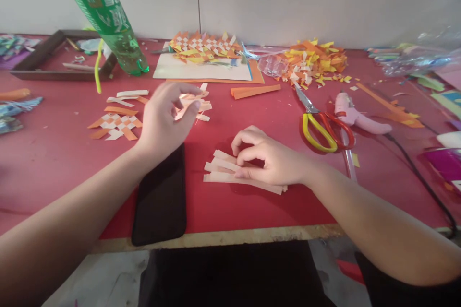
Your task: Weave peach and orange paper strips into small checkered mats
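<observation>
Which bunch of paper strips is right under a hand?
The pale strips near the table's front edge: the right hand presses on them. The woven orange-and-white piece and the far scrap pile lie untouched.

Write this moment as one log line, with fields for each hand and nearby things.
left hand: raised, near loose strips | right hand: pressing pale paper strips on red table | nearby: phone, scissors, glue gun

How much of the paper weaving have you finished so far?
Done: a batch of woven orange-and-white pieces lies at the back of the red table, and one small woven piece sits at the left. In hand: the right hand presses on loose pale strips, and the left hand hovers above more strips. Left: those strips are unwoven.
</observation>
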A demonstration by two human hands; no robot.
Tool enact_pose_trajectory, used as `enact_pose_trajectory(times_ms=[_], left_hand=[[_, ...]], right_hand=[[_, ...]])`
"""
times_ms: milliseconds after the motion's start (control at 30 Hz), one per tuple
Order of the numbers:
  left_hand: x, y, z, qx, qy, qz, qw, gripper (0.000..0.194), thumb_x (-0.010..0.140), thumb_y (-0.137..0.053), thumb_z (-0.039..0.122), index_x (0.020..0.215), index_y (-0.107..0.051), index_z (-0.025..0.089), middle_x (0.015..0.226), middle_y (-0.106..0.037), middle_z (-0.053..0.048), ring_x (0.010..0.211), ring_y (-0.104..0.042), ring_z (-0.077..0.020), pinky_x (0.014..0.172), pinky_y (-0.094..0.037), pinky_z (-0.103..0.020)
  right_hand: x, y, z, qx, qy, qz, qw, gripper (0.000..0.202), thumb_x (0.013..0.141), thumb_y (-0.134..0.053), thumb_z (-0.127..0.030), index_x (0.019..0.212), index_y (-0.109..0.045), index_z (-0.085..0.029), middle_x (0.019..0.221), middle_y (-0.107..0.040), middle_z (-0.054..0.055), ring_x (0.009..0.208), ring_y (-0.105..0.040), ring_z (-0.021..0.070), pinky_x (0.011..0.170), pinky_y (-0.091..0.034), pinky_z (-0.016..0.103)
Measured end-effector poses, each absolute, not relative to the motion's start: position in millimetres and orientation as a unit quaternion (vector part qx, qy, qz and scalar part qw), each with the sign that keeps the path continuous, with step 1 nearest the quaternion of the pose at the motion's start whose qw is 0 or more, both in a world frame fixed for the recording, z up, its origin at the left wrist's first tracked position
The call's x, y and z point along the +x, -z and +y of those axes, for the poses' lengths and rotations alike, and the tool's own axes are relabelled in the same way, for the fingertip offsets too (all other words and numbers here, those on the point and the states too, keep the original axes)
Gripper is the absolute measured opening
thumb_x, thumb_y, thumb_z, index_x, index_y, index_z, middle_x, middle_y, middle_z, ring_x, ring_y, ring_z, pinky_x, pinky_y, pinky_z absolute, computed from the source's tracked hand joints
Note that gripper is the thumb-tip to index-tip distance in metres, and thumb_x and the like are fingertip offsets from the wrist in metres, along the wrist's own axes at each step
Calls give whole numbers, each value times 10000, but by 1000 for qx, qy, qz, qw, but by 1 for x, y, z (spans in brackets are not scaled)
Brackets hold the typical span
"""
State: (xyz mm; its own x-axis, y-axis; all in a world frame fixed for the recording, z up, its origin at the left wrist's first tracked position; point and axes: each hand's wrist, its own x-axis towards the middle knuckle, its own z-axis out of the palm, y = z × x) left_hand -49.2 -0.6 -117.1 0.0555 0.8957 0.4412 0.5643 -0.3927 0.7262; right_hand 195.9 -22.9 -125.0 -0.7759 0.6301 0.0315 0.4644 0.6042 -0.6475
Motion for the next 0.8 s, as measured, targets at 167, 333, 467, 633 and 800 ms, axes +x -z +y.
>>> enact_pose_trajectory(times_ms=[167,333,467,633,800], left_hand=[[-42,113,-13,798,-325,381,335,379,795,-767,474,1085,-731,233,997,-754,-42,810,-637,-180,662,-447,-261],[-34,113,-20,773,-325,388,383,144,864,-711,336,835,-752,201,757,-730,-13,659,-621,-126,600,-458,-226],[-32,115,-16,703,-351,426,448,146,828,-756,322,840,-743,177,727,-720,-8,631,-633,-107,575,-473,-203],[-35,116,-12,659,-364,445,485,201,806,-783,345,893,-723,174,741,-725,-4,547,-599,-81,495,-447,-192],[-35,119,-11,655,-377,449,478,226,785,-799,343,908,-716,173,756,-725,-12,593,-626,-100,510,-468,-198]], right_hand=[[198,123,-22,-300,-310,-879,204,179,899,-677,-295,757,-699,-188,918,-576,65,937,-526,214,853,-448,392],[196,124,-23,-301,-339,-846,280,272,858,-727,-299,648,-604,-178,821,-548,29,819,-538,170,755,-445,331],[200,125,-24,-315,-504,-720,358,67,907,-675,-260,945,-633,-224,786,-608,-20,656,-542,109,615,-440,256],[203,124,-24,-247,-650,-621,361,266,919,-578,-95,1102,-706,-240,927,-766,9,827,-734,154,733,-580,280],[194,127,-26,-250,-601,-671,355,191,829,-715,-86,975,-774,-195,940,-794,38,841,-759,156,721,-617,237]])
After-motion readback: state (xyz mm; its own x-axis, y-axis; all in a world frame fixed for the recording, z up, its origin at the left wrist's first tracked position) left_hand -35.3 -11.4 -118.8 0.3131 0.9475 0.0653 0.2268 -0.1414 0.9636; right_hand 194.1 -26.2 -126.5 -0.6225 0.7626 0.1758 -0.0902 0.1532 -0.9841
